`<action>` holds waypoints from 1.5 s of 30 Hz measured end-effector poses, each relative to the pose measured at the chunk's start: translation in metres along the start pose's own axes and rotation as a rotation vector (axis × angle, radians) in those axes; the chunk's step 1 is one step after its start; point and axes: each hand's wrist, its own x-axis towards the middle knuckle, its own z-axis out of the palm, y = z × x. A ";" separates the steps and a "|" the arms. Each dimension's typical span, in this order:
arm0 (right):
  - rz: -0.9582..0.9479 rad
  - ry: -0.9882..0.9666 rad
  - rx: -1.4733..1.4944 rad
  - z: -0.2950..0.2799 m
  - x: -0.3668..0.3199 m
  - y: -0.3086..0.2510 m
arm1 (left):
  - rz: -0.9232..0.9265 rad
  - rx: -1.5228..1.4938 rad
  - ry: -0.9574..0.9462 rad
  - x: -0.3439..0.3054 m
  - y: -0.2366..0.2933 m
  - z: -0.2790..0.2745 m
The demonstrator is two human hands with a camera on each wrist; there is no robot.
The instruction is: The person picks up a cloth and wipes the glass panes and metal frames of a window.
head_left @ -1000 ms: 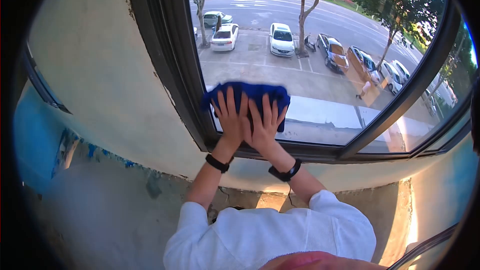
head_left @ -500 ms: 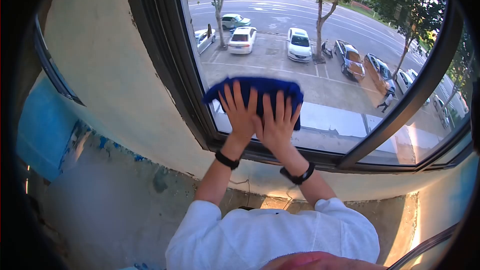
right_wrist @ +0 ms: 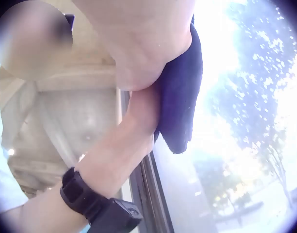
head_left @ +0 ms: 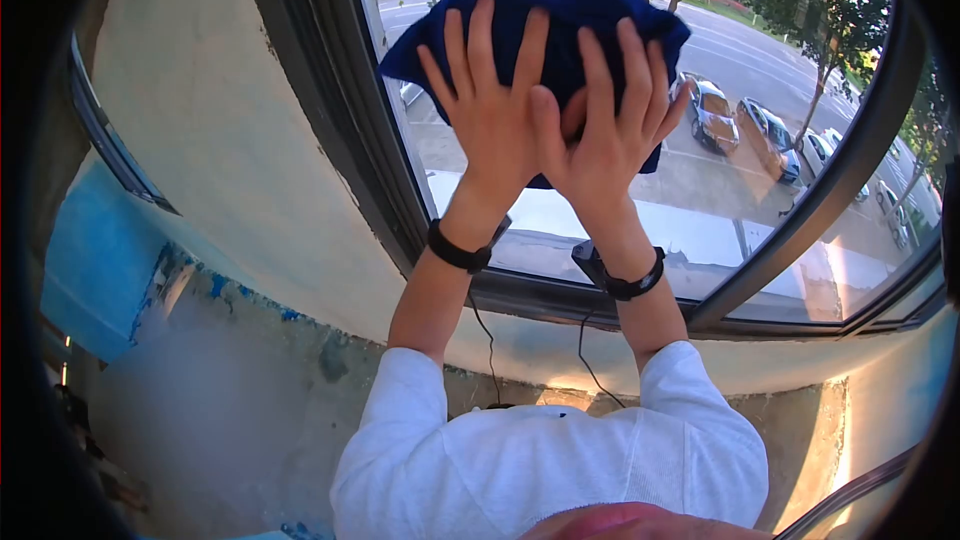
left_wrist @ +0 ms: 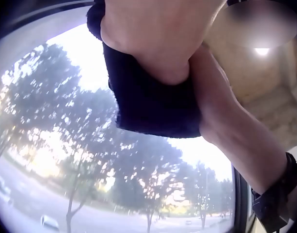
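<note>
A dark blue cloth (head_left: 570, 2) is spread against the window pane (head_left: 715, 175) in the head view. My left hand (head_left: 493, 135) lies on its left part, fingers straight and spread. Beside it, my right hand (head_left: 608, 148) presses the right part, also with straight, spread fingers. The thumbs come together near the middle of the cloth. In the left wrist view the lower part of the cloth (left_wrist: 153, 104) hangs below the palm. Seen from the right wrist, the cloth (right_wrist: 180, 97) sits between the hand and the bright glass.
A dark window frame (head_left: 345, 110) borders the pane on the left, and a slanted bar (head_left: 800, 225) divides it on the right. Below runs a pale wall (head_left: 540, 345). Black wristbands (head_left: 460, 248) with thin cables are on both wrists. Parked cars (head_left: 770, 140) and trees show outside.
Both hands and the blue cloth have moved up the pane, from near the bottom of the frame, and slightly to the right. The arms are stretched further forward.
</note>
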 end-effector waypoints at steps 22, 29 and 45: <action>0.045 -0.067 -0.004 -0.062 -0.013 0.077 | -0.046 -0.095 -0.072 -0.018 0.102 0.026; 0.080 -0.195 -0.047 -0.087 -0.128 0.103 | -0.054 -0.054 -0.158 -0.132 0.120 0.039; -0.035 -0.059 -0.108 -0.100 0.008 0.142 | 0.007 -0.155 0.027 -0.001 0.162 0.052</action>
